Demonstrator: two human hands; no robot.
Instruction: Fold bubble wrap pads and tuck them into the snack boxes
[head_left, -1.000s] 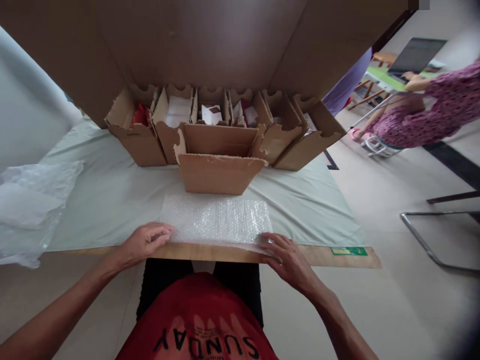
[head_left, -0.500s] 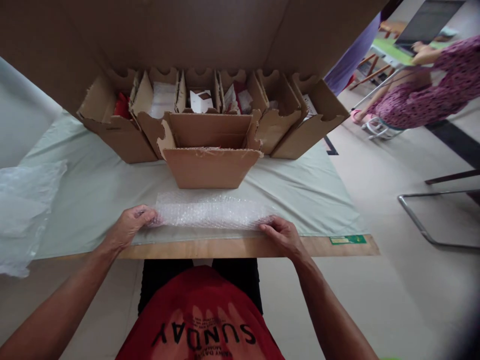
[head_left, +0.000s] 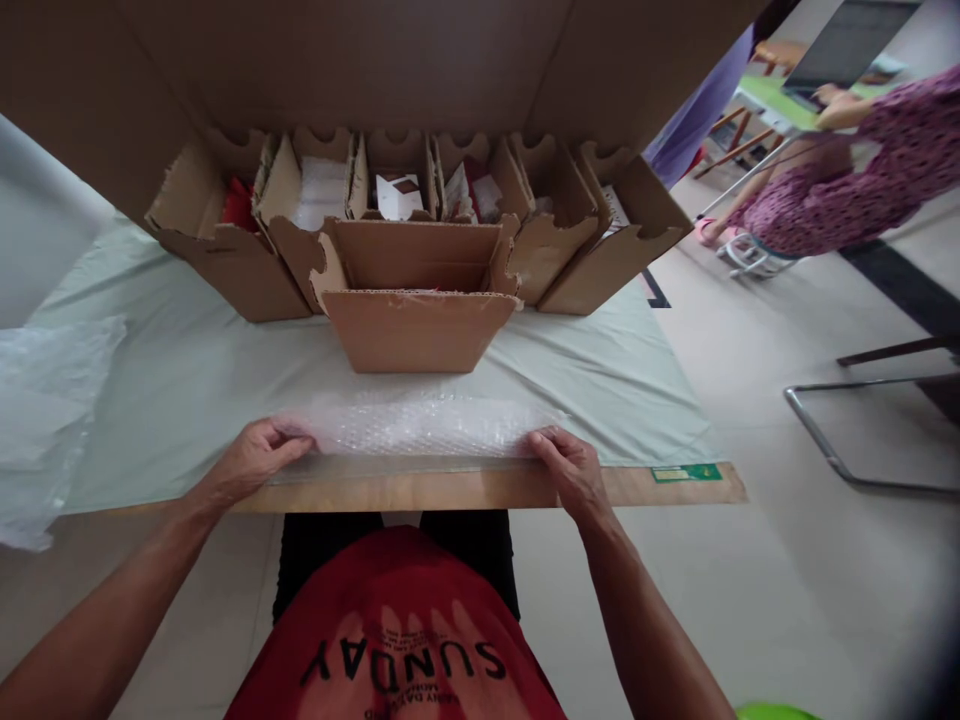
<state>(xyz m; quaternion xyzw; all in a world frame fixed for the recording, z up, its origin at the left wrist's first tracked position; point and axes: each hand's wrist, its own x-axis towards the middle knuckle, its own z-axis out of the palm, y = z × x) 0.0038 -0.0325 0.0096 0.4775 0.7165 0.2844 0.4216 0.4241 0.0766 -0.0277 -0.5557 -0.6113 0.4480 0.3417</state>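
Observation:
A long strip of clear bubble wrap [head_left: 420,428] stretches sideways over the cloth near the table's front edge. Its left end is pinched by my left hand [head_left: 266,452], thumb against fingers. At the opposite end my right hand [head_left: 568,463] grips the wrap the same way. The near edge of the strip looks folded or doubled over; whether anything lies inside it I cannot tell. Just beyond the wrap stands an open cardboard bin [head_left: 412,335], its contents mostly hidden behind the front wall.
Several cardboard bins [head_left: 266,278] holding small items line the back, under a large cardboard panel [head_left: 360,70]. More bubble wrap [head_left: 56,400] lies at the left. A pale green cloth [head_left: 600,385] covers the table. At far right a person [head_left: 847,200] sits by a laptop [head_left: 847,50].
Both hands keep hold of the bubble wrap. The left fingers have shifted slightly left and spread along its end, and the strip's far edge has come down toward me.

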